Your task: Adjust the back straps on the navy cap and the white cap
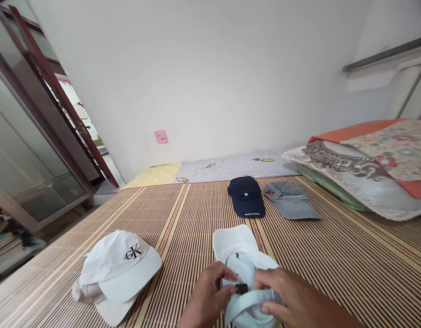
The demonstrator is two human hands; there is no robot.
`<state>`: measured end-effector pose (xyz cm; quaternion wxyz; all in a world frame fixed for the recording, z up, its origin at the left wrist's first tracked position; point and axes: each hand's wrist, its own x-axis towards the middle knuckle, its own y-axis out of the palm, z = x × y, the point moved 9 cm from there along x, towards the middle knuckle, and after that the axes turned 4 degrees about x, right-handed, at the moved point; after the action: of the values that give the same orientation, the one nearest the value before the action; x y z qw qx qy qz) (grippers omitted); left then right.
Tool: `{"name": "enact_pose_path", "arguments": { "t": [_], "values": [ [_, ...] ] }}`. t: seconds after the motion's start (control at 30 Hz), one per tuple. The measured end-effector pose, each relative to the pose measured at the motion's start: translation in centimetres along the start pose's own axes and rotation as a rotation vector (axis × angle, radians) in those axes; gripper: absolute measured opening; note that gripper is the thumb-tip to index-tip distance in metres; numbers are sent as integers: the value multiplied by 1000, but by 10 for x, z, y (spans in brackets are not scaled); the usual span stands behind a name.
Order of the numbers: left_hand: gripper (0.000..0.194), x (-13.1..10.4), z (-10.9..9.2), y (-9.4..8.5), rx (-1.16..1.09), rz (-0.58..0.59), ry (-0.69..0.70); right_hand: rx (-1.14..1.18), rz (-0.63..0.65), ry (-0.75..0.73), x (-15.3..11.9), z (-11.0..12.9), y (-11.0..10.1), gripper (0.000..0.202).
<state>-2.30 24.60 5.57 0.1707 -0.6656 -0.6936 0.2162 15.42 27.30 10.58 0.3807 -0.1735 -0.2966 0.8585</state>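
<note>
A pale blue cap (246, 269) lies upside down on the striped mat (350, 264), its white brim pointing away from me. My left hand (207, 296) pinches the back strap next to a small dark buckle (242, 288). My right hand (299, 298) grips the strap and rear edge of the same cap from the right. To the left, a white cap with a black logo (120, 266) rests on top of another light cap (85, 294).
A navy cap (246, 197) and a grey cap (290, 199) lie side by side farther back on the mat. Pillows and folded bedding (364, 171) are stacked at the right. A glass-doored cabinet (26, 155) stands at the left, a white wall behind.
</note>
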Motion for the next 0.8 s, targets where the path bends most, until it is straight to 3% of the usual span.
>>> {"name": "enact_pose_path", "arguments": {
  "t": [0.1,0.2,0.33,0.57,0.7,0.8],
  "values": [
    [28,-3,-3,-12,-176,-21,20,167,-14,-37,-3,6,-20,14],
    [14,-6,-12,-12,-323,65,82,271,-79,-66,-6,1,-31,23],
    [30,-6,-22,-20,-415,30,169,397,-58,-76,-10,-7,-28,37],
    [41,-5,-24,-16,-489,20,131,733,-61,-75,-15,6,-37,44],
    [43,-4,-20,-15,-532,43,122,743,-96,-150,-13,15,-41,39],
    [41,-4,-14,-12,-581,92,101,701,-70,-148,-8,17,-33,37]
  ]
}}
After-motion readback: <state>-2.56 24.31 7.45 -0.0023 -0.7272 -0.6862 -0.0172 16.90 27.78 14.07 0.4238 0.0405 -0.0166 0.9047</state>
